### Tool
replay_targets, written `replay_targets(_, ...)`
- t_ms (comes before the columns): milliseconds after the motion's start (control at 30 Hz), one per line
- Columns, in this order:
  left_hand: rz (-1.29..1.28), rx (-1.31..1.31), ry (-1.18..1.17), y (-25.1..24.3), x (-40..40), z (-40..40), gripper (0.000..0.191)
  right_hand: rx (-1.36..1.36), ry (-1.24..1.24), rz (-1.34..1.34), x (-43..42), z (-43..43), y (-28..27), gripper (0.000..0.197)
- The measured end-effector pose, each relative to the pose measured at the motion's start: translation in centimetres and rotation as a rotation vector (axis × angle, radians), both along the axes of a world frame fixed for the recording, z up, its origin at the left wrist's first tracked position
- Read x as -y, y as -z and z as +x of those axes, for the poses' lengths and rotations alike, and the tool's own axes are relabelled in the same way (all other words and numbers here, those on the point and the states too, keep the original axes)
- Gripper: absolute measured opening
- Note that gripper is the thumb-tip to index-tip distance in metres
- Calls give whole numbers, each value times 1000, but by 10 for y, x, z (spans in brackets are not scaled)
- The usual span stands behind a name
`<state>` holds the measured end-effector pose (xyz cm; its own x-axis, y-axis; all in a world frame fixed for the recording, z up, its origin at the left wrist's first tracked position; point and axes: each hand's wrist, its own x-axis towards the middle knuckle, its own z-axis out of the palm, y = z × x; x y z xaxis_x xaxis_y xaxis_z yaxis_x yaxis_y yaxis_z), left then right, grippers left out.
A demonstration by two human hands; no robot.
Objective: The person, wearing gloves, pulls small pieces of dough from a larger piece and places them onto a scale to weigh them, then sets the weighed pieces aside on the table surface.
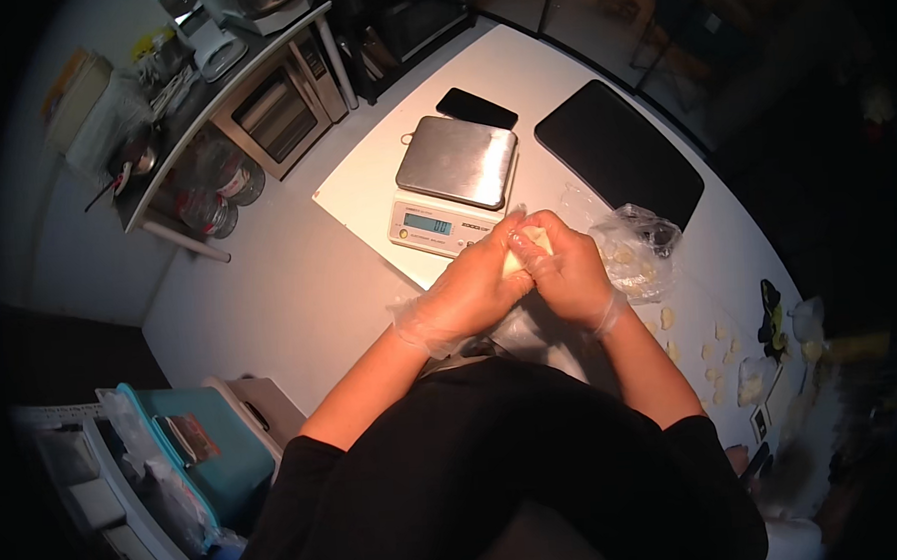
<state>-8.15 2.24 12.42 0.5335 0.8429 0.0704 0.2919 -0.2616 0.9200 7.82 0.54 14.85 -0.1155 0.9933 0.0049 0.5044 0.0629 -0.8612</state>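
A pale lump of what looks like dough (538, 237) is squeezed between my two hands, just off the front right corner of an electronic balance (423, 225). My left hand (482, 275) wraps it from the left, and my right hand (572, 267) presses on it from the right with the thumb on top. Both hands wear clear plastic gloves. My fingers hide much of the lump. The balance's steel weighing pan (457, 159) carries nothing, and its display is lit. To the right of my right hand lies a clear plastic bag (637, 260) with pale pieces inside.
Behind the balance lies a black phone (477, 107); a large dark flat panel (619, 149) is to its right. Small pale pieces (715, 377) are scattered across the table (506, 60) at right. A microwave-like oven (280, 111) and bottles (234, 177) stand left, a teal bin (200, 433) lower left.
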Motion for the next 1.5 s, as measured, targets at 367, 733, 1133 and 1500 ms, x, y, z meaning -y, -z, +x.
replay_targets(367,-100,45,-7,7,-10,-25,34,243,-167,561,-32,-17,25,13)
replay_targets(733,-325,371,106,-8,-16,-25,30,516,-53,414,-174,4,81,27)
replay_targets(1133,-504,454,323,3,-2,-6,41,385,106,-100,-185,-9,97,35)
replay_targets(1500,-644,549,300,5,-4,5,34,-87,-149,-375,-125,32,21,48)
